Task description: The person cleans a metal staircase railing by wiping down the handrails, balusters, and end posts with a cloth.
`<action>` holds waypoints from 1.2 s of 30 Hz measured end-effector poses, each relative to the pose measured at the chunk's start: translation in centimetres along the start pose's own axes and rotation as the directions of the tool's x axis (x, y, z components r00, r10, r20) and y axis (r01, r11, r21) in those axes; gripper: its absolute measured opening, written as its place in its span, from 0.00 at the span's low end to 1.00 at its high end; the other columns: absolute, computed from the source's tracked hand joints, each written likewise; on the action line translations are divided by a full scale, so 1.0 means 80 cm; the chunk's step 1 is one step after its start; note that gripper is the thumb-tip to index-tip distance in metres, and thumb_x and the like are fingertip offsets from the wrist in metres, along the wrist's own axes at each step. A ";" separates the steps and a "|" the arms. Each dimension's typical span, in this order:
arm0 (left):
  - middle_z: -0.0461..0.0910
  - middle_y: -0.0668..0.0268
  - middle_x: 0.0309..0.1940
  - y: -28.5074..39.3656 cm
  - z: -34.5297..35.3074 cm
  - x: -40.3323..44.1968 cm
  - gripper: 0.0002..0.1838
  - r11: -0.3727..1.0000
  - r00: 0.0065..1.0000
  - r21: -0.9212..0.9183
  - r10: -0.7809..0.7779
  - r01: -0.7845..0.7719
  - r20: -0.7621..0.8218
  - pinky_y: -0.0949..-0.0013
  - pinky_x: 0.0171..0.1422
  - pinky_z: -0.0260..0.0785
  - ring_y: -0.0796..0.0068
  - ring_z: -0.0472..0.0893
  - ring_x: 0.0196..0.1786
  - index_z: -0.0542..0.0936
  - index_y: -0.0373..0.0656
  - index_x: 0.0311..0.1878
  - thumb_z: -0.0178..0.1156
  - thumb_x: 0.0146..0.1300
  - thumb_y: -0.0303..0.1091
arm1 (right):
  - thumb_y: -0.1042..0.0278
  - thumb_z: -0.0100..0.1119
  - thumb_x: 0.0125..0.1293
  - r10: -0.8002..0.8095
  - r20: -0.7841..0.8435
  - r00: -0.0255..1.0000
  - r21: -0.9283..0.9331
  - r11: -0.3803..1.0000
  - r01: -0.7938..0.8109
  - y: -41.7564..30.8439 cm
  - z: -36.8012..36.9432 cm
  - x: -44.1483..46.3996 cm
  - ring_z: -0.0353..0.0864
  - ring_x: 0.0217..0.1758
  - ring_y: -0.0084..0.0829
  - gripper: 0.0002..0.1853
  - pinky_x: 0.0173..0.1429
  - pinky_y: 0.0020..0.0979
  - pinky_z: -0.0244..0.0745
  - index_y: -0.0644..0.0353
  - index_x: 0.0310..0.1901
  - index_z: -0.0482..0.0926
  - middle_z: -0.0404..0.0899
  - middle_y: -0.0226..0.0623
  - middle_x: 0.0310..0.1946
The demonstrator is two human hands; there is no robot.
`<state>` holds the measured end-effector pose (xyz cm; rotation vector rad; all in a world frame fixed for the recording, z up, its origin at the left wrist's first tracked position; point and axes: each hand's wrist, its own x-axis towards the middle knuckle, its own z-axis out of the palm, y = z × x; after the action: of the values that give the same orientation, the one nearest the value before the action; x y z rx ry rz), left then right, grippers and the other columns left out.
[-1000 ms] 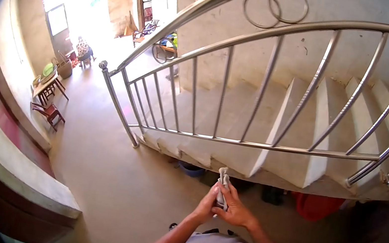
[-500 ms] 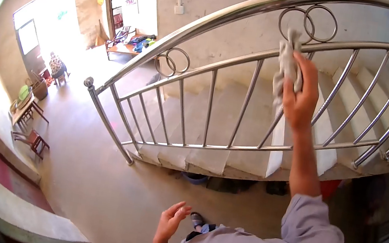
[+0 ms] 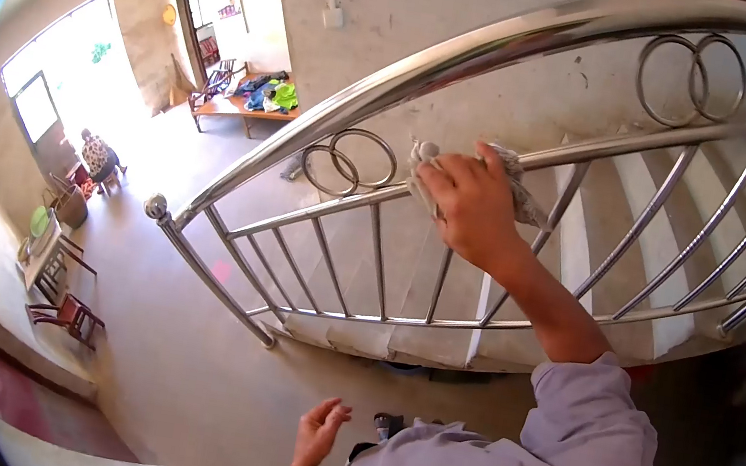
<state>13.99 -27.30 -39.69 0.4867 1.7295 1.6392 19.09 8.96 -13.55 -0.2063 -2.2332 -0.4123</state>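
Observation:
My right hand [image 3: 473, 208] is wrapped round a greyish-white rag [image 3: 525, 194] and presses it over the lower, thinner rail [image 3: 617, 152] of a shiny metal stair railing. Parts of the rag stick out on both sides of my fingers. Left of this hand, two interlocked metal rings [image 3: 345, 163] sit between that rail and the thick top handrail [image 3: 463, 49]. My left hand [image 3: 321, 433] hangs low beside my body, holding nothing, its fingers loosely bent and apart from the railing.
Concrete steps [image 3: 604, 205] rise behind the balusters to the right. A railing end post [image 3: 213, 272] stands at the left. Further off are a seated person [image 3: 97, 158], a wooden chair [image 3: 71, 318] and a wooden bench [image 3: 243, 105] piled with clothes.
My right hand has slid the rag left and down along the lower rail, away from the right-hand rings. The view has shifted slightly. My left hand stays low beside my body.

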 end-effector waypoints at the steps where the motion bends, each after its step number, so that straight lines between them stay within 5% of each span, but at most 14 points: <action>1: 0.86 0.53 0.45 0.004 -0.010 0.010 0.21 0.998 1.000 0.057 0.011 -0.010 -0.026 0.69 0.51 0.77 0.69 0.86 0.46 0.76 0.29 0.61 0.55 0.75 0.38 | 0.69 0.70 0.45 0.007 0.050 0.999 0.044 0.999 -0.009 -0.004 -0.001 0.001 0.77 0.59 0.34 0.30 0.74 0.51 0.54 0.53 0.56 0.80 0.79 0.35 0.50; 5: 0.87 0.54 0.43 0.022 -0.033 0.046 0.20 1.000 0.995 -0.012 0.002 -0.003 -0.096 0.67 0.49 0.78 0.69 0.87 0.43 0.79 0.31 0.55 0.53 0.76 0.40 | 0.70 0.65 0.50 0.091 0.153 0.984 -0.050 0.995 -0.085 0.011 -0.050 0.016 0.77 0.57 0.36 0.25 0.73 0.52 0.56 0.53 0.55 0.81 0.81 0.35 0.48; 11: 0.87 0.56 0.41 0.007 -0.059 0.093 0.19 0.990 0.993 -0.092 -0.105 0.109 0.052 0.69 0.51 0.77 0.70 0.86 0.43 0.79 0.30 0.56 0.56 0.75 0.39 | 0.75 0.73 0.44 0.294 -0.094 0.951 -0.183 0.934 -0.307 -0.001 -0.054 0.000 0.76 0.61 0.38 0.34 0.78 0.51 0.48 0.54 0.59 0.79 0.79 0.35 0.55; 13: 0.86 0.55 0.43 0.004 -0.075 0.106 0.20 0.990 0.979 -0.097 -0.087 0.106 0.183 0.68 0.53 0.77 0.70 0.86 0.45 0.78 0.30 0.57 0.56 0.75 0.39 | 0.78 0.71 0.43 0.312 -0.140 0.940 -0.151 0.931 -0.331 -0.032 -0.018 -0.012 0.75 0.62 0.40 0.34 0.78 0.50 0.49 0.54 0.59 0.80 0.78 0.36 0.55; 15: 0.85 0.52 0.46 0.015 -0.101 0.116 0.21 0.996 0.966 -0.023 -0.082 0.090 0.246 0.65 0.56 0.78 0.66 0.86 0.48 0.77 0.28 0.58 0.54 0.76 0.40 | 0.80 0.67 0.45 0.345 -0.246 0.906 0.071 0.939 -0.338 -0.065 0.022 -0.029 0.74 0.64 0.42 0.32 0.77 0.52 0.51 0.55 0.57 0.80 0.77 0.39 0.56; 17: 0.85 0.52 0.47 0.029 -0.135 0.125 0.22 0.996 0.944 0.073 -0.080 0.059 0.321 0.66 0.56 0.77 0.66 0.85 0.48 0.76 0.28 0.59 0.54 0.76 0.40 | 0.82 0.62 0.48 0.461 -0.175 0.870 0.220 0.880 -0.422 -0.112 0.065 -0.056 0.74 0.64 0.42 0.30 0.73 0.46 0.61 0.56 0.57 0.80 0.76 0.41 0.59; 19: 0.85 0.52 0.47 0.031 -0.181 0.137 0.22 0.995 0.933 0.089 -0.074 0.045 0.352 0.66 0.56 0.77 0.66 0.85 0.49 0.76 0.28 0.60 0.55 0.76 0.40 | 0.81 0.61 0.55 0.684 0.041 0.729 0.539 0.599 -0.592 -0.183 0.114 -0.069 0.79 0.59 0.36 0.23 0.65 0.36 0.70 0.61 0.56 0.80 0.80 0.41 0.55; 21: 0.85 0.52 0.47 0.040 -0.230 0.149 0.22 0.995 0.923 0.096 -0.058 0.023 0.379 0.66 0.56 0.77 0.66 0.85 0.49 0.76 0.28 0.60 0.55 0.76 0.40 | 0.78 0.61 0.62 0.767 0.420 0.485 0.594 0.172 -0.786 -0.254 0.156 -0.083 0.80 0.52 0.29 0.17 0.57 0.28 0.74 0.65 0.54 0.80 0.83 0.38 0.47; 24: 0.86 0.52 0.45 0.055 -0.291 0.160 0.21 0.997 0.938 0.078 -0.053 0.028 0.343 0.65 0.56 0.78 0.67 0.85 0.49 0.76 0.30 0.61 0.54 0.76 0.39 | 0.75 0.63 0.64 0.699 0.434 0.569 0.700 0.136 -0.701 -0.314 0.163 -0.043 0.80 0.49 0.25 0.16 0.54 0.30 0.76 0.71 0.53 0.80 0.83 0.37 0.44; 29: 0.86 0.54 0.44 0.084 -0.372 0.177 0.21 0.998 0.951 0.055 -0.004 -0.013 0.309 0.66 0.54 0.79 0.68 0.86 0.45 0.76 0.29 0.59 0.54 0.77 0.40 | 0.74 0.61 0.63 0.781 -0.176 0.599 0.445 0.606 -0.659 -0.254 0.083 0.081 0.81 0.57 0.36 0.24 0.63 0.35 0.74 0.67 0.62 0.75 0.82 0.45 0.55; 31: 0.86 0.54 0.44 0.074 -0.393 0.189 0.21 0.999 0.950 0.001 0.033 -0.035 0.309 0.65 0.53 0.79 0.67 0.86 0.44 0.76 0.28 0.59 0.55 0.76 0.39 | 0.76 0.57 0.65 0.513 -0.452 0.730 0.155 0.851 -0.501 -0.214 0.034 0.147 0.80 0.60 0.40 0.20 0.65 0.38 0.73 0.65 0.60 0.77 0.80 0.46 0.57; 33: 0.86 0.53 0.44 0.079 -0.405 0.193 0.21 1.000 0.953 0.001 0.016 -0.017 0.302 0.65 0.52 0.79 0.67 0.86 0.45 0.75 0.27 0.59 0.55 0.76 0.39 | 0.75 0.60 0.64 0.432 -0.509 0.744 0.024 0.872 -0.490 -0.176 0.014 0.192 0.81 0.58 0.42 0.19 0.66 0.44 0.70 0.62 0.58 0.79 0.81 0.45 0.55; 35: 0.86 0.53 0.43 0.077 -0.407 0.200 0.21 1.000 0.953 0.003 -0.003 0.002 0.304 0.64 0.52 0.79 0.66 0.86 0.45 0.75 0.27 0.59 0.55 0.76 0.38 | 0.71 0.63 0.60 0.204 -0.374 0.905 -0.526 0.757 -0.388 -0.140 0.010 0.225 0.81 0.52 0.44 0.15 0.68 0.50 0.65 0.59 0.50 0.81 0.83 0.42 0.46; 36: 0.86 0.53 0.43 0.073 -0.406 0.203 0.21 0.998 0.955 -0.046 -0.021 0.036 0.296 0.66 0.52 0.79 0.67 0.86 0.45 0.76 0.26 0.58 0.57 0.74 0.37 | 0.69 0.64 0.59 0.295 -0.248 0.923 -0.518 0.764 -0.384 -0.125 0.030 0.228 0.81 0.49 0.44 0.13 0.68 0.51 0.63 0.58 0.47 0.81 0.82 0.41 0.43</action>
<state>-21.00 -38.48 -39.01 0.6445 1.4635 1.5002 2.86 0.69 -3.17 -0.8538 -1.8150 -0.8442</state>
